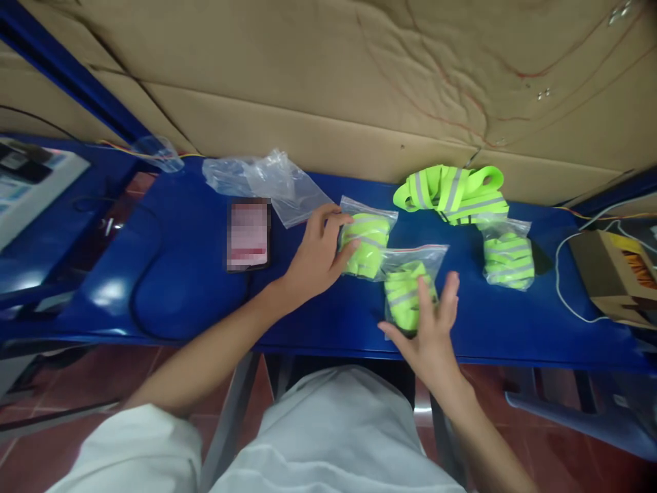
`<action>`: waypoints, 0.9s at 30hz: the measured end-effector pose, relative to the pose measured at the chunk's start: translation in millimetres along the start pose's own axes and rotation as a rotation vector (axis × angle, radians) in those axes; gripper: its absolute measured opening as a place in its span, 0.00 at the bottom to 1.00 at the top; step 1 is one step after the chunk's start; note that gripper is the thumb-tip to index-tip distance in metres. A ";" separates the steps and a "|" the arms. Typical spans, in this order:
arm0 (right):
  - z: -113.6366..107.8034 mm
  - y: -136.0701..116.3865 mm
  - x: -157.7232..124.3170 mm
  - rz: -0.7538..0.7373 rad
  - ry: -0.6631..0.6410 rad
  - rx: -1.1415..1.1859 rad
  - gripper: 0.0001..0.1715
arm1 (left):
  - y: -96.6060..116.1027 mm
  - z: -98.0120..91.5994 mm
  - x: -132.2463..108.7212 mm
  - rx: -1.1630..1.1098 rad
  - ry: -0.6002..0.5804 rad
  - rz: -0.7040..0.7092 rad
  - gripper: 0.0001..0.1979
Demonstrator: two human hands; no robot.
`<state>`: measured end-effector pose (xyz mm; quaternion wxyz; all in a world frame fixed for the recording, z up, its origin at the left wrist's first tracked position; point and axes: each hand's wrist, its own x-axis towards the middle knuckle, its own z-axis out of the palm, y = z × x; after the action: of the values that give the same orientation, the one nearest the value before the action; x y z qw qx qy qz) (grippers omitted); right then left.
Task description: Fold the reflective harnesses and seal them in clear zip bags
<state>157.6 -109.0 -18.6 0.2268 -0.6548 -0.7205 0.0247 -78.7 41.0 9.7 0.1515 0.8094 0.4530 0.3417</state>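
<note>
Two clear zip bags lie close together on the blue table, each packed with a folded neon yellow-green reflective strap. My left hand [321, 253] is on the left zip bag [365, 243], its bent fingers and thumb gripping the left side. Over the lower part of the right zip bag [404, 298] is my right hand [431, 329], with fingers and thumb spread; the index finger overlaps the strap inside. Further right lies a third filled zip bag [509, 261], apart from both hands. A loose bundle of the same reflective strap [452, 192] rests behind it, near the cardboard.
Crumpled clear plastic bags [277, 181] and a phone-like dark rectangle [249, 234] with a blurred face lie on the left. A clear plastic cup [159, 154] lies at the back left. An open cardboard box [613, 274] and white cable [564, 287] are at the right end.
</note>
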 end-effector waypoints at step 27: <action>40.6 -10.0 175.1 -0.488 0.325 0.499 0.31 | -5.8 -28.5 23.3 0.092 0.429 0.402 0.04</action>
<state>126.7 67.4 -0.1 0.4897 -0.3842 -0.7816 0.0404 -93.7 61.8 36.7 -0.0553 0.7983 0.3201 0.5071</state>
